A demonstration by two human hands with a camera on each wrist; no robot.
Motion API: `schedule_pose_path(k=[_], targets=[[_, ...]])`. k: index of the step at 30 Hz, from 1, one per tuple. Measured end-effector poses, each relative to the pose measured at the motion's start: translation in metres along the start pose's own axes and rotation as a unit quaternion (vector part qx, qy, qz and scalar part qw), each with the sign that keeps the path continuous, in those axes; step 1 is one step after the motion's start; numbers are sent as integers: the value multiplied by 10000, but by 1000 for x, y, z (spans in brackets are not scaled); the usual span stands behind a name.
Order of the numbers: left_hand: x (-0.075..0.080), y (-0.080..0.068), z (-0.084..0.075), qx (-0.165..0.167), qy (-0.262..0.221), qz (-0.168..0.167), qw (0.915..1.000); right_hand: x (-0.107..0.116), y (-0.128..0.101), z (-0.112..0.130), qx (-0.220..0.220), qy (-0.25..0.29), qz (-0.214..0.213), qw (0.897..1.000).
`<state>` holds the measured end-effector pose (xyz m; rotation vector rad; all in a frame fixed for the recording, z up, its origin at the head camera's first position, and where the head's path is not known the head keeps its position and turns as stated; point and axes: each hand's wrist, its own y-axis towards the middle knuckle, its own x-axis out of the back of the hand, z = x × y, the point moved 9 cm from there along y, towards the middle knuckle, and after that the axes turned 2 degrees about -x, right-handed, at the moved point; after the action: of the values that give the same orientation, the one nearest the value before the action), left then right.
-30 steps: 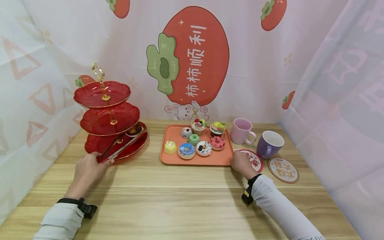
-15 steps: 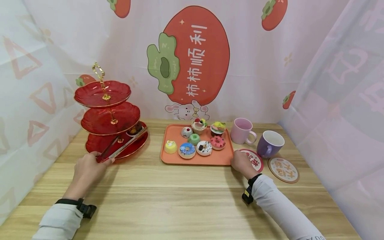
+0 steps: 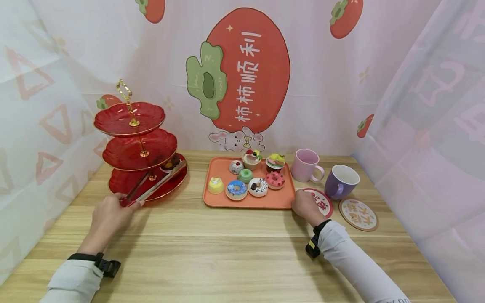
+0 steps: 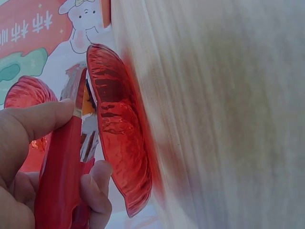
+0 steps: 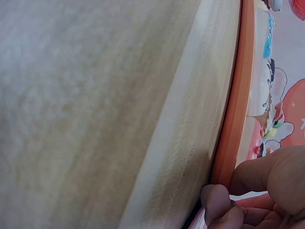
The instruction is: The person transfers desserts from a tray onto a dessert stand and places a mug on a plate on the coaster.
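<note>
My left hand (image 3: pixel 110 216) grips a pair of tongs by its red handle (image 4: pixel 59 167), thumb and fingers on opposite sides. The metal arms of the tongs (image 3: pixel 161 184) reach over the bottom plate of a red three-tier stand (image 3: pixel 126 181). Between their tips sits a small dark-topped cupcake (image 3: pixel 169 165), low at that plate's right side, partly hidden by the tier above. On the right, my right hand (image 3: pixel 306 207) pinches the front right corner of an orange tray (image 5: pixel 238 105). Several toy sweets are on the tray, among them a blue donut (image 3: pixel 236 190) and a pink donut (image 3: pixel 275 180).
Behind my right hand stand a pink mug (image 3: pixel 304 165) and a purple mug (image 3: pixel 341 182). Two round coasters, one red-edged (image 3: pixel 322 203) and one brown-edged (image 3: pixel 358 214), lie beside them. Printed cloth (image 3: pixel 322 84) walls in the wooden table (image 3: pixel 227 252) at back and sides.
My left wrist has shifted very slightly left and down, the tongs staying at the cupcake. The right hand and tray hold still.
</note>
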<state>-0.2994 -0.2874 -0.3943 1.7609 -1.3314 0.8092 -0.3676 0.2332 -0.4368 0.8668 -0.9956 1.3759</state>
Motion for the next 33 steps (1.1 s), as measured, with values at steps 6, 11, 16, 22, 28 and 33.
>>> schedule_pose_path(k=[6, 11, 16, 22, 28, 33], targets=[[4, -5, -1, -212, -19, -160, 9996, 0, 1, -1, 19, 11, -7, 10000], [6, -10, 1, -228, -75, -205, 9995, 1, -1, 0, 88, -24, -88, 9999], [8, -16, 4, -227, -59, -267, 9994, -1, -3, 0, 88, 12, -65, 9999], [8, -25, 10, -92, -116, -190, 9997, -4, -3, -1, 155, -40, -118, 9998], [6, -27, 17, 227, -163, 193, 9994, -3, -4, -1, 170, -21, -176, 9997], [3, -26, 18, 311, -140, 633, 9974, -1, -2, 0, 220, -28, -215, 9995]])
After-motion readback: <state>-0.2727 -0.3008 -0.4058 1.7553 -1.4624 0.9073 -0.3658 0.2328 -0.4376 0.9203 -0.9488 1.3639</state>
